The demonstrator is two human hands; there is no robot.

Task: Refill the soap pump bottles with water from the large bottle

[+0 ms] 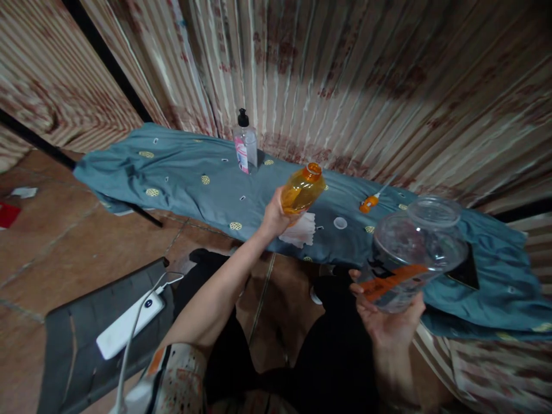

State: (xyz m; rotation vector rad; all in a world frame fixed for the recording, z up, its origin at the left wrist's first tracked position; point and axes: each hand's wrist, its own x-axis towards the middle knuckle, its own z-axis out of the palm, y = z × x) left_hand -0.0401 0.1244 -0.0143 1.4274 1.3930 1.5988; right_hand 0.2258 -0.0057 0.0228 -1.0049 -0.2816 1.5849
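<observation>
My left hand (276, 215) is wrapped round an amber see-through bottle (304, 188), uncapped and tilted, above the cloth-covered table. My right hand (388, 319) grips a large clear plastic jar (409, 259) with an orange and black label from below. The jar's wide mouth faces up and has no lid on it. Between the hands, an orange pump top (370, 203) with a pale tube lies on the cloth. Near it rests a small clear round lid (340, 222). A white tissue (299, 231) lies flat beneath the amber bottle.
A clear pump bottle (245, 144) with a black top stands at the back of the blue cloth (185, 184). Behind the jar lies a flat black object (468, 267). A white power bank (129, 325) with a cable sits on a grey chair (60, 345). Striped curtains hang behind.
</observation>
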